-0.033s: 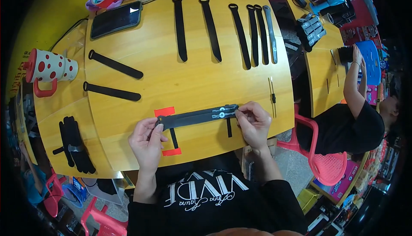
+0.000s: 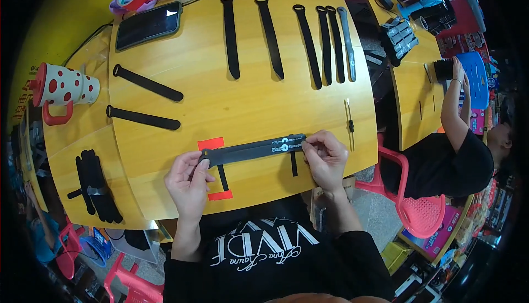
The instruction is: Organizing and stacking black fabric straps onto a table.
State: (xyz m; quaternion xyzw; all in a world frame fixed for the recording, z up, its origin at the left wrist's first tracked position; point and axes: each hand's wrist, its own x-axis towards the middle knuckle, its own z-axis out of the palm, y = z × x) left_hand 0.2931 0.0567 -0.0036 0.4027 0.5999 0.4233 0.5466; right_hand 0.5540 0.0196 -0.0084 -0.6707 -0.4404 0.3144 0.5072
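Note:
My left hand (image 2: 190, 177) pinches the slotted end of dark grey hook-and-loop straps (image 2: 248, 151), which look like two lying side by side and overlapping. At their other end, where white print shows, my right hand (image 2: 326, 158) grips the tips between thumb and fingers. The straps stretch nearly level between both hands, just above the yellow table's near part. Beneath them, a black strip (image 2: 222, 177) runs between two patches of red tape (image 2: 220, 195). Another short black strip (image 2: 294, 165) pokes out below the straps near my right hand.
Several black straps (image 2: 232, 38) lie spread over the table (image 2: 215, 99), with a grey strap (image 2: 347, 44) at right. A thin screwdriver-like tool (image 2: 350, 124) lies below it. At left are a phone (image 2: 149, 25), a dotted tumbler (image 2: 71, 84) and black gloves (image 2: 98, 187). A co-worker (image 2: 446, 154) sits at right.

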